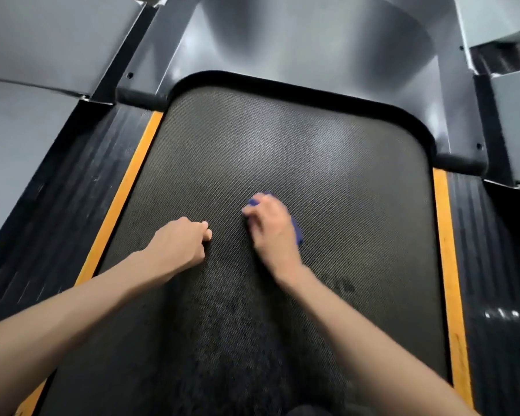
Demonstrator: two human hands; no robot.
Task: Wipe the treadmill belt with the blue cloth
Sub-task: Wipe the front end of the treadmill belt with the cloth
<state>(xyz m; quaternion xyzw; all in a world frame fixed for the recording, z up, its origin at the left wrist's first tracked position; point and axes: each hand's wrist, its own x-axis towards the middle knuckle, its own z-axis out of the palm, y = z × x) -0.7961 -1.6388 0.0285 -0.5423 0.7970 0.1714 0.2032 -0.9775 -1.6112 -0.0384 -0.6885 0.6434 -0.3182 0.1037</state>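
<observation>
A person's two bare forearms reach from the near edge over a treadmill belt, a dark rubbery surface with a fine woven-looking grain, paler and shinier towards the far end and blotched darker close in. The right hand presses down at the middle of the belt with its fingers bent over a bunched blue cloth, soft folds of which show beyond the fingertips and along the hand's right side; the hand is slightly blurred. Just to its left and apart from it, the left hand rests knuckles-down on the belt as a closed fist, with nothing in its grip. A flat orange strip borders the belt on the left and another orange strip on the right, each beside a black ribbed side rail. At the far end a smooth grey cover curves round the belt's rounded corners
</observation>
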